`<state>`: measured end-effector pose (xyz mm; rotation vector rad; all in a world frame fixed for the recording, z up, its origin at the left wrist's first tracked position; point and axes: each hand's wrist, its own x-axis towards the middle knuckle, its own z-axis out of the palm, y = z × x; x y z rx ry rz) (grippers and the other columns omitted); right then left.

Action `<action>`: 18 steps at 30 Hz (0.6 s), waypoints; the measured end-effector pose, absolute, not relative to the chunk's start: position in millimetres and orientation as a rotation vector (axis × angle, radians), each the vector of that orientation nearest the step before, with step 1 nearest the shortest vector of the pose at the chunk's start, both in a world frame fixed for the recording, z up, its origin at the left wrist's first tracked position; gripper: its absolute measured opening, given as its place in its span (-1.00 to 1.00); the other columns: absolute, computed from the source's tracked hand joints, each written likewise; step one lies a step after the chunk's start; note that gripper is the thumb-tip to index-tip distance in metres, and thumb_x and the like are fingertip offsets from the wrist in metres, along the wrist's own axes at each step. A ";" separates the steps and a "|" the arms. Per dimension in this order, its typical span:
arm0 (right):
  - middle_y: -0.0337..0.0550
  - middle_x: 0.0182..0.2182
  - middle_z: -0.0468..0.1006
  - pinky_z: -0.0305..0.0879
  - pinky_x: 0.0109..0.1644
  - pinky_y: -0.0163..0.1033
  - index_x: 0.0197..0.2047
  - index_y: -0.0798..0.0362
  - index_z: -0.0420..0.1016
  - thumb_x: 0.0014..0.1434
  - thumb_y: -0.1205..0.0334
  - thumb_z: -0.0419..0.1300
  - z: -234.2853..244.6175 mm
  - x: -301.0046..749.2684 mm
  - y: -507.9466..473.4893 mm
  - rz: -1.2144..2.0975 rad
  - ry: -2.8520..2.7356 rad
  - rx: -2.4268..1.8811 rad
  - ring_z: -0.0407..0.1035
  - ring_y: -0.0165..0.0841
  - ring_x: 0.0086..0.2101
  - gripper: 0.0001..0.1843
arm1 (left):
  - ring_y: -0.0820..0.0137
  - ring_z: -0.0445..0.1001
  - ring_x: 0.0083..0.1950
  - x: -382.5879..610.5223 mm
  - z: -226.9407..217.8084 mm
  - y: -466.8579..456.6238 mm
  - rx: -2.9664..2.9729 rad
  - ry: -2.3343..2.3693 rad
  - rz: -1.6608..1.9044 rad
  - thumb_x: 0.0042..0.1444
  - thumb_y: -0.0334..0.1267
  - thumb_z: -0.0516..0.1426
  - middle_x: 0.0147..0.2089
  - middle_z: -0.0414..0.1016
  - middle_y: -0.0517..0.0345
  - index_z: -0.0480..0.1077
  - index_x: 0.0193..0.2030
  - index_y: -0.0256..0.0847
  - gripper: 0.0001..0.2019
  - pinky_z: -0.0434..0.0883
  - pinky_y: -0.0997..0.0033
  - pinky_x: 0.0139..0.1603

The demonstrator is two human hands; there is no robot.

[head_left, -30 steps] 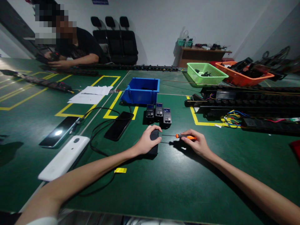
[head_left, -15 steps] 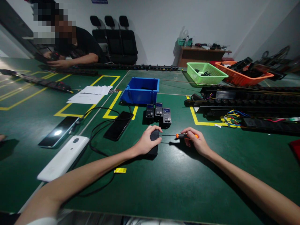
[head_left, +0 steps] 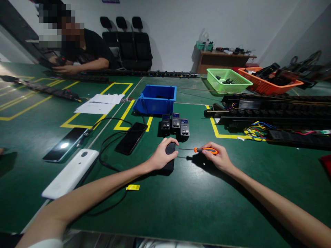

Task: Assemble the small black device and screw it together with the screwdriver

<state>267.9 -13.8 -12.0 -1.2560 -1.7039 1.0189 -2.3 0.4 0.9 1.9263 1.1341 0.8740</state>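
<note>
My left hand [head_left: 161, 156] is closed over a small black module [head_left: 170, 160] lying on the green table, pressing it down. My right hand [head_left: 217, 157] pinches the orange handle of a thin screwdriver [head_left: 204, 150], held level with its metal tip against the module's right side. Just beyond my hands, three similar black modules [head_left: 175, 125] with blue screens stand side by side.
A blue bin [head_left: 156, 99] sits behind the modules. Two black phones [head_left: 130, 138] and a white device [head_left: 71, 173] with cables lie at left, a yellow tag [head_left: 132, 187] near my forearm. Long black strips with coloured wires [head_left: 269, 113], green [head_left: 227, 80] and orange baskets lie at right. Another person works far left.
My right fingers have shifted slightly on the screwdriver handle, as in turning it. My left hand and the module have stayed put.
</note>
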 end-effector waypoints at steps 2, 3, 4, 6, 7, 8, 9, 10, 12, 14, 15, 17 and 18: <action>-0.20 -0.48 0.47 0.17 -0.43 -0.30 -0.27 0.09 0.49 0.13 0.02 0.23 -11.6 268.3 -14.2 0.973 -1.732 -1.243 0.27 -0.41 -0.51 -0.72 | 0.34 0.34 -0.12 -2.5 0.7 0.5 1.925 1.136 0.872 0.05 -0.34 0.14 -0.15 0.34 0.15 0.34 -0.13 -0.17 -0.79 0.28 0.32 0.00; -0.18 -0.45 0.50 0.19 -0.40 -0.29 -0.26 0.08 0.49 0.13 0.04 0.24 -11.4 268.3 -14.4 0.952 -1.740 -1.237 0.30 -0.39 -0.48 -0.73 | 0.34 0.34 -0.11 -2.6 0.6 0.6 1.924 1.137 0.871 0.06 -0.34 0.14 -0.15 0.34 0.15 0.34 -0.13 -0.17 -0.79 0.28 0.31 0.00; -0.16 -0.41 0.52 0.23 -0.36 -0.27 -0.25 0.08 0.49 0.13 0.05 0.25 -11.3 268.2 -14.6 0.934 -1.746 -1.231 0.34 -0.36 -0.44 -0.74 | 0.34 0.34 -0.11 -2.6 0.6 0.7 1.923 1.138 0.870 0.06 -0.33 0.14 -0.14 0.34 0.15 0.34 -0.12 -0.17 -0.79 0.28 0.31 0.00; -0.12 -0.34 0.54 0.28 -0.27 -0.23 -0.22 0.07 0.49 0.13 0.08 0.26 -11.4 267.5 -15.0 0.901 -1.755 -1.213 0.39 -0.31 -0.36 -0.76 | 0.33 0.34 -0.11 -2.6 0.8 1.0 1.924 1.144 0.868 0.06 -0.33 0.14 -0.14 0.34 0.15 0.34 -0.13 -0.17 -0.79 0.29 0.31 0.00; -0.11 -0.32 0.54 0.29 -0.24 -0.22 -0.21 0.06 0.49 0.13 0.09 0.26 -11.5 267.1 -15.2 0.886 -1.761 -1.203 0.40 -0.30 -0.33 -0.76 | 0.33 0.34 -0.11 -2.7 0.9 1.1 1.926 1.146 0.865 0.06 -0.33 0.14 -0.14 0.34 0.15 0.34 -0.13 -0.16 -0.79 0.29 0.31 0.00; -0.11 -0.31 0.54 0.29 -0.23 -0.21 -0.21 0.06 0.49 0.13 0.10 0.26 -11.7 266.7 -15.4 0.872 -1.768 -1.193 0.40 -0.30 -0.32 -0.77 | 0.33 0.34 -0.11 -2.7 1.1 1.1 1.926 1.149 0.865 0.06 -0.33 0.14 -0.15 0.34 0.15 0.34 -0.13 -0.16 -0.79 0.29 0.31 0.00; -0.11 -0.32 0.53 0.29 -0.23 -0.21 -0.21 0.05 0.49 0.13 0.11 0.26 -11.9 266.3 -15.5 0.858 -1.774 -1.184 0.40 -0.30 -0.32 -0.78 | 0.33 0.34 -0.11 -2.7 1.2 1.2 1.926 1.151 0.865 0.06 -0.33 0.14 -0.15 0.34 0.15 0.34 -0.13 -0.16 -0.79 0.29 0.31 -0.01; -0.11 -0.32 0.53 0.29 -0.23 -0.21 -0.21 0.05 0.49 0.13 0.11 0.26 -12.0 265.9 -15.5 0.847 -1.780 -1.178 0.39 -0.30 -0.33 -0.79 | 0.33 0.34 -0.11 -2.8 1.4 1.2 1.926 1.151 0.866 0.06 -0.33 0.14 -0.15 0.34 0.15 0.34 -0.13 -0.16 -0.79 0.29 0.31 0.00; -0.11 -0.33 0.52 0.28 -0.24 -0.22 -0.22 0.05 0.50 0.14 0.11 0.26 -12.1 265.3 -15.5 0.836 -1.787 -1.168 0.38 -0.31 -0.33 -0.80 | 0.33 0.34 -0.11 -2.9 1.4 1.2 1.925 1.146 0.868 0.06 -0.33 0.14 -0.14 0.34 0.15 0.34 -0.13 -0.17 -0.79 0.28 0.31 0.00; -0.12 -0.34 0.51 0.28 -0.24 -0.22 -0.22 0.05 0.49 0.13 0.12 0.27 -11.7 265.0 -15.6 0.838 -1.781 -1.159 0.38 -0.31 -0.33 -0.80 | 0.33 0.33 -0.10 -2.8 1.2 1.1 1.925 1.139 0.871 0.06 -0.34 0.14 -0.14 0.33 0.14 0.34 -0.13 -0.17 -0.80 0.27 0.31 0.00; -0.13 -0.34 0.50 0.28 -0.24 -0.22 -0.23 0.05 0.49 0.13 0.11 0.27 -11.4 265.1 -15.6 0.846 -1.773 -1.157 0.38 -0.32 -0.34 -0.80 | 0.33 0.33 -0.10 -2.7 1.1 1.0 1.928 1.134 0.871 0.06 -0.34 0.14 -0.14 0.33 0.14 0.34 -0.13 -0.17 -0.80 0.27 0.31 0.00; -0.14 -0.34 0.50 0.28 -0.26 -0.24 -0.24 0.05 0.48 0.13 0.10 0.27 -10.9 265.8 -15.7 0.903 -1.744 -1.154 0.37 -0.34 -0.36 -0.79 | 0.33 0.33 -0.11 -2.4 0.9 0.8 1.932 1.128 0.867 0.06 -0.34 0.14 -0.14 0.33 0.15 0.34 -0.13 -0.17 -0.79 0.27 0.32 0.00; -0.15 -0.34 0.49 0.28 -0.28 -0.26 -0.24 0.05 0.48 0.15 0.09 0.25 -10.9 266.5 -15.7 0.953 -1.720 -1.151 0.37 -0.35 -0.38 -0.79 | 0.34 0.33 -0.11 -2.2 0.9 0.6 1.932 1.126 0.864 0.06 -0.34 0.14 -0.14 0.33 0.15 0.34 -0.13 -0.17 -0.79 0.27 0.32 0.00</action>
